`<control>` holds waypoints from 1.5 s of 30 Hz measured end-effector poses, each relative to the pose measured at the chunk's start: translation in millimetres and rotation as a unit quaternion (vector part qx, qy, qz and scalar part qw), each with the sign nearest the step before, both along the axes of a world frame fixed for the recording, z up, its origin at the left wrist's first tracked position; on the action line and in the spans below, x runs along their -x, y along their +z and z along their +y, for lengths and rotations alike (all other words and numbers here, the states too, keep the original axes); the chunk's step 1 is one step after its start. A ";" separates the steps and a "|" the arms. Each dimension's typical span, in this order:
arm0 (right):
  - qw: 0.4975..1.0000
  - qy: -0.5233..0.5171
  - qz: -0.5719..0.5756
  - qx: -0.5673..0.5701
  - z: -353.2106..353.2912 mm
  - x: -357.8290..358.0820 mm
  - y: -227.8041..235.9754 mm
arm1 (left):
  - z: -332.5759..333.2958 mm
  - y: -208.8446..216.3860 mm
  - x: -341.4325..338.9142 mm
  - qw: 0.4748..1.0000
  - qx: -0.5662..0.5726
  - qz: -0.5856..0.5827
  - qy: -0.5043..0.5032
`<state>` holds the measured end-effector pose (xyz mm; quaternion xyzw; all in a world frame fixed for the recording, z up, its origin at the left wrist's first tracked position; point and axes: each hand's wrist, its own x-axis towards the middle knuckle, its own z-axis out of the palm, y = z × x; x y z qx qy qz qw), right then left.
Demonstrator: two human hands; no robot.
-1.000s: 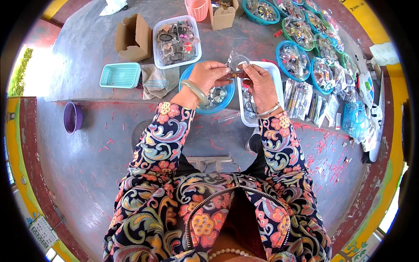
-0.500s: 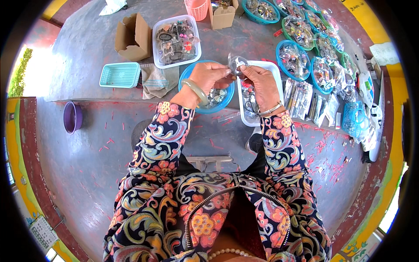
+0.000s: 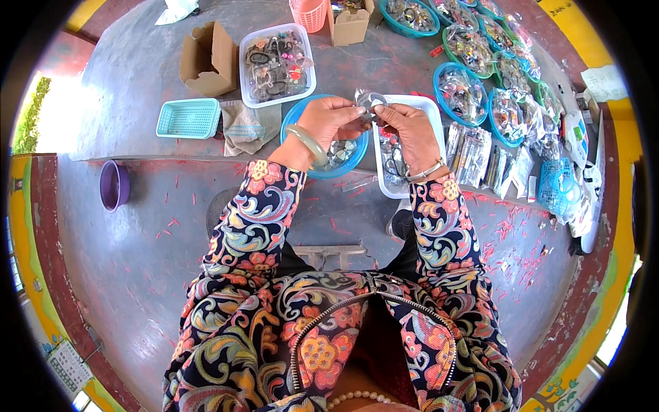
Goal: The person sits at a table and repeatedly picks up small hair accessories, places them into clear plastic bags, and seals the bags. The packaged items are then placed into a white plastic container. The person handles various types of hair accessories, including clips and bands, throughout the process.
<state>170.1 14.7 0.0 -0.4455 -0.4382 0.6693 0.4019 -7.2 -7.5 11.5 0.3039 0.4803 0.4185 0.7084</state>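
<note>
Over the right edge of the blue bowl (image 3: 360, 162), the left hand (image 3: 321, 122) and the right hand (image 3: 414, 135) pinch a small piece of clear plastic (image 3: 371, 101), thumbs and fingers tight on it. It looks dark in the middle, too small to tell what that is. Shiny bits of grey and white sit in the bowl. Right beside the bowl is a white tray (image 3: 379, 168) with dark loops and red bits. Behind the bowl, a bit to its left, a bigger white tray (image 3: 314, 77) is full of dark loops and pink and red things in clear bags. Left of the bowl are a grey cloth (image 3: 248, 132) and a mint basket (image 3: 189, 118). Far to its right, round tubs (image 3: 437, 95) hold clear bags of mixed bits, and a white bag (image 3: 576, 137) has green and blue print, too small to read.
</note>
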 end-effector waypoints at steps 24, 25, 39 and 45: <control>0.998 -0.051 0.039 -0.020 -0.5 0.9 0.6 | -0.4 -3.8 -0.8 0.998 -0.027 -0.001 -0.062; 0.997 -0.050 0.046 -0.019 -0.6 1.1 -0.6 | -0.9 -3.1 -2.2 0.997 -0.028 0.005 -0.071; 0.988 -0.074 -0.067 -0.119 -2.5 5.6 -0.5 | -2.4 -7.5 -4.6 0.994 -0.004 -0.001 -0.108; 0.983 -0.062 -0.099 -0.141 -1.7 4.4 0.9 | -2.7 -4.8 -4.9 0.993 0.012 0.001 -0.119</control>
